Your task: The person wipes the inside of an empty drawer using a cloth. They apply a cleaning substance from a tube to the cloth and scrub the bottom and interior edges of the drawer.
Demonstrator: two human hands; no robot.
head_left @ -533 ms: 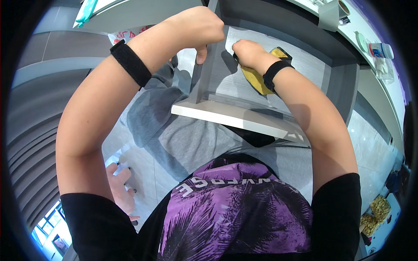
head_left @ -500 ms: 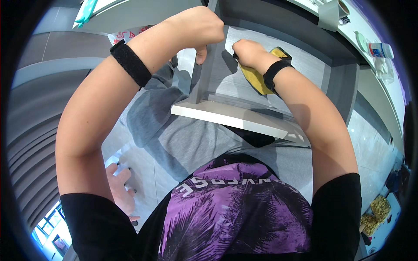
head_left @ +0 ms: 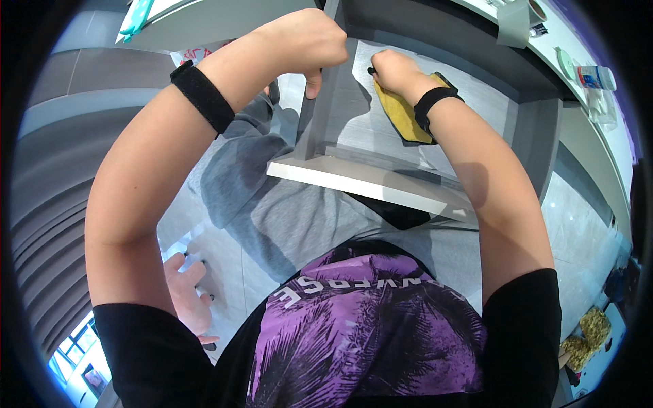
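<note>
A grey drawer (head_left: pixel 371 186) with a white front panel stands pulled out over my lap. My left hand (head_left: pixel 314 42) is closed over the top of its left side wall, with the thumb hanging down on the outer face. Inside the drawer, my right hand (head_left: pixel 400 71) is bunched around a yellow cloth (head_left: pixel 401 117) with dark grey edges. The cloth lies against the drawer's pale bottom, partly hidden beneath that hand and wrist. Both wrists wear black straps.
A white countertop (head_left: pixel 575 62) curves along the right, holding a paper roll (head_left: pixel 515 24) and a clear jar (head_left: pixel 594 78). At the upper left, a turquoise packet (head_left: pixel 138 19) lies on a white surface. A pink figure-shaped object (head_left: pixel 187 292) is by the floor at lower left.
My right hand has slid a little farther away and slightly to the right across the drawer bottom, taking the cloth along. My left hand has stayed nearly in place.
</note>
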